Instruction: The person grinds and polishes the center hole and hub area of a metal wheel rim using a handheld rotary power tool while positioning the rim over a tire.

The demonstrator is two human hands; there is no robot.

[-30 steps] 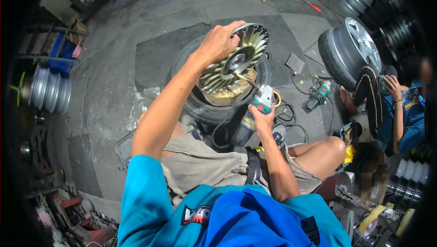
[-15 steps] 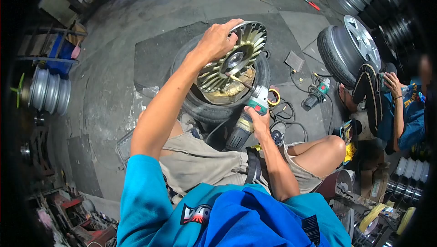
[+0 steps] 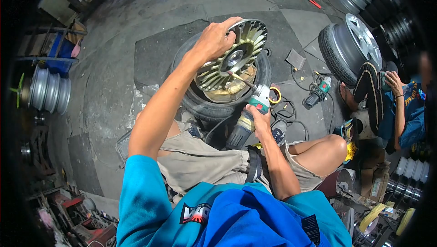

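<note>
My left hand [image 3: 215,42] grips the upper left rim of a multi-spoke wheel face [image 3: 234,58], which is tilted up above a tyre [image 3: 205,108]. Brown wrapping [image 3: 227,93] shows inside the tyre, under the wheel. In my right hand [image 3: 260,118] is a green and grey power tool [image 3: 241,131], its body slanting down to the left. The tool's long thin shaft points up and left, its tip at the spokes just below the hub. Whether the tip touches the metal I cannot tell.
Right of the tyre lie a yellow tape roll [image 3: 275,95], looped black cable and a second power tool [image 3: 317,93]. Farther right, a silver rim [image 3: 363,40] leans by another tyre, near a seated co-worker [image 3: 409,115]. Stacked rims [image 3: 49,90] stand at the left.
The power tool in my right hand has shifted left and tilted more upright. My left hand and the wheel face have moved slightly up and left.
</note>
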